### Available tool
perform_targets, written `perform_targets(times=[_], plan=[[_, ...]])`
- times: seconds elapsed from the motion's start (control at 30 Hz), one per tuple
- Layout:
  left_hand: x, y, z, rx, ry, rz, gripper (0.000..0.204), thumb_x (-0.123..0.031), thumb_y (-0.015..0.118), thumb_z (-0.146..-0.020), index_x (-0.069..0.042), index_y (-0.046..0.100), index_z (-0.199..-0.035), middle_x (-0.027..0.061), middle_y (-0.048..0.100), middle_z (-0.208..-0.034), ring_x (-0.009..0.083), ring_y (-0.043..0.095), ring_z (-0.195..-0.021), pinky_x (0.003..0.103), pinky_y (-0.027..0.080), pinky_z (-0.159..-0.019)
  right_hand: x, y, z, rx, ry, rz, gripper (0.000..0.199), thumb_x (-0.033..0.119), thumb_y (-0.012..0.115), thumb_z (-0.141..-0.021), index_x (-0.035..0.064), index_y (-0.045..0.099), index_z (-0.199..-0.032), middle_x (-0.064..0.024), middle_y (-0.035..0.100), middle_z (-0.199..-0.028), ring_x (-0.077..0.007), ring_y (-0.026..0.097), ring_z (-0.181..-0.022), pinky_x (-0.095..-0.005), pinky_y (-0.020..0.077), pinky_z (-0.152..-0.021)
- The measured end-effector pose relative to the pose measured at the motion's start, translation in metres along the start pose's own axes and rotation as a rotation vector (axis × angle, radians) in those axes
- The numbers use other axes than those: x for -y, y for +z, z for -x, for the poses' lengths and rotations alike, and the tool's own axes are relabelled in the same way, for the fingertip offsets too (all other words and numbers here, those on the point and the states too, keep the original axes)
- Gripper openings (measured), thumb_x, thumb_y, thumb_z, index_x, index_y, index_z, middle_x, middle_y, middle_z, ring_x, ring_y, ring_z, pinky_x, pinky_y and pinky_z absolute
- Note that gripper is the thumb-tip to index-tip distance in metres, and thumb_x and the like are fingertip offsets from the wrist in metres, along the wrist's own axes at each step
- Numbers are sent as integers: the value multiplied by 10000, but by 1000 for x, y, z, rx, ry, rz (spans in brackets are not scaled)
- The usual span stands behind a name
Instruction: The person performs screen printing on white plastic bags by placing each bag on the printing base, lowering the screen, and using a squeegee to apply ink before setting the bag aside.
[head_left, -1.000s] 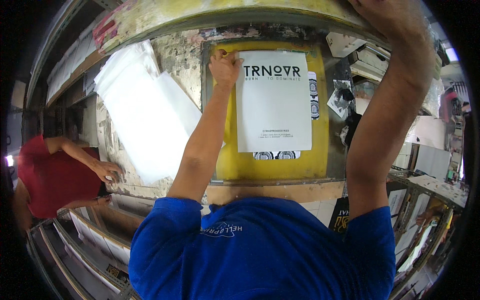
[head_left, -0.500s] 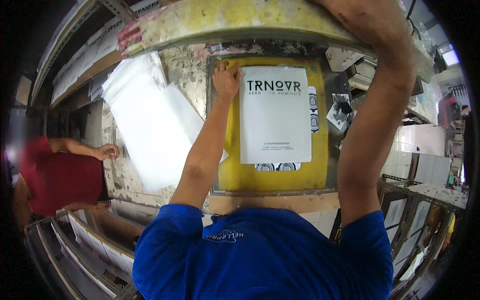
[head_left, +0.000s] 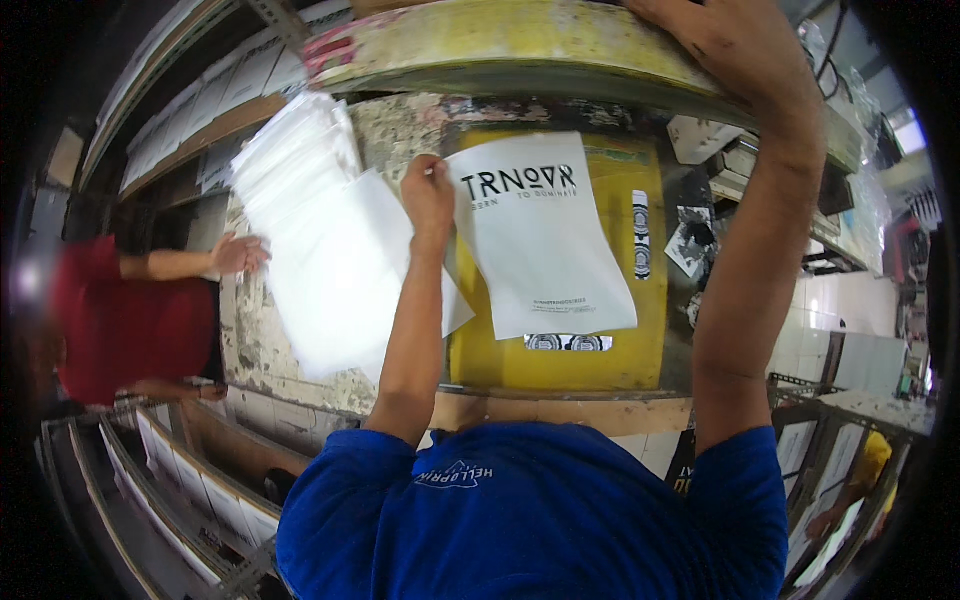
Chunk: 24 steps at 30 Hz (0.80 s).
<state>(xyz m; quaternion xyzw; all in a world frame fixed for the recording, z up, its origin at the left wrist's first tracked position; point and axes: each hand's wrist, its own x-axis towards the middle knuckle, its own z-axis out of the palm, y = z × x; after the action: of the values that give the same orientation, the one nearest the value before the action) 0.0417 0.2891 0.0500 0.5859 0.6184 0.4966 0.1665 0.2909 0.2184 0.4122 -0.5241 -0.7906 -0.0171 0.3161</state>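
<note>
My left hand (head_left: 428, 192) pinches the top left corner of a white printed sheet (head_left: 545, 240) and holds it tilted, lifted off the yellow printing bed (head_left: 640, 330). My right hand (head_left: 720, 35) reaches up and grips the raised yellow wooden screen frame (head_left: 520, 45) at the top of the view. A fanned stack of blank white sheets (head_left: 320, 250) lies on the worn table to the left of the bed.
A person in a red shirt (head_left: 120, 320) stands at the left, one hand (head_left: 240, 253) touching the white stack. Racks holding white sheets (head_left: 190, 480) run below left. Shelves with sheets (head_left: 200, 110) sit upper left. Clutter and tiled surfaces lie at the right.
The printed sheet lay flat and square on the yellow bed; now my left hand has peeled it up and swung it leftward. The other person's hand moved right onto the stack.
</note>
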Motion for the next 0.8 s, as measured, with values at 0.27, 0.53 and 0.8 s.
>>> perform_targets(times=[0.27, 0.53, 0.8], plan=[[100, -189, 44, -301, -287, 103, 114, -73, 631, -959, 33, 671, -968, 47, 649, -854, 108, 553, -697, 270, 478, -610, 9, 10, 4, -100, -6, 24, 367, 106, 665, -824, -1, 751, -1165, -122, 769, -895, -163, 667, -719, -288, 547, -717], [181, -341, 101, -744, -361, -536, 208, -151, 663, -954, 41, 664, -1033, 161, 692, -1018, 305, 629, -905, 419, 505, -862, 28, 12, 7, -121, 33, 3, 381, 51, 654, -806, -33, 734, -1169, -125, 763, -904, -175, 688, -772, -299, 562, -782], [77, -184, 135, 55, 300, -842, 481, -343, 747, -887, -126, 661, -1308, 105, 599, -1389, 339, 498, -1335, 542, 369, -1083, 4, 17, 5, -92, 8, -137, 390, 64, 645, -811, -38, 728, -1179, -129, 760, -906, -157, 665, -741, -286, 551, -744]])
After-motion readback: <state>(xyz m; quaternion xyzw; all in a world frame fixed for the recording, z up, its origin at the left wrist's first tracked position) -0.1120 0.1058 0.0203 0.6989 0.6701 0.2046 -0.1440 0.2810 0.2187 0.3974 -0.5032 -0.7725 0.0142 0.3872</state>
